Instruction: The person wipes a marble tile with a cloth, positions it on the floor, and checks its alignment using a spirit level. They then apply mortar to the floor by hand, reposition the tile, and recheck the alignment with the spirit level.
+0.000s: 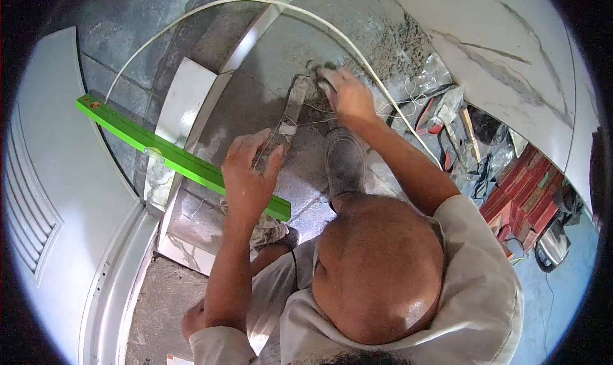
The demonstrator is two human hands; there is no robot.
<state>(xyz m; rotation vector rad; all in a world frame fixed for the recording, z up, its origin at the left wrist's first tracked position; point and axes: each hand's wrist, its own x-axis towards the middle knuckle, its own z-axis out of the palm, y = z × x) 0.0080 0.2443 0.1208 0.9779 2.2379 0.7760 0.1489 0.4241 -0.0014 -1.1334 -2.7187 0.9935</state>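
My right hand (351, 97) reaches down to the floor, its fingers closed at a small grey, muddy lump whose details are hidden. Beside it lies a dirty pale strip (295, 103) with thin white string (288, 129) wound round it. My left hand (248, 176) is raised nearer to me, thumb and fingers apart, with a thin line of string passing close to the fingers. A long green level (185, 162) runs behind the left wrist. Under my right hand is a worn dark boot (345, 160).
A white cable (313, 15) arches over the work area. Wet mortar (405, 49) lies at the upper right, beside marbled panels (498, 39). Tools, plastic and red boxes (520, 189) crowd the right. A louvred white door (57, 173) stands left, near a tiled ledge (182, 103).
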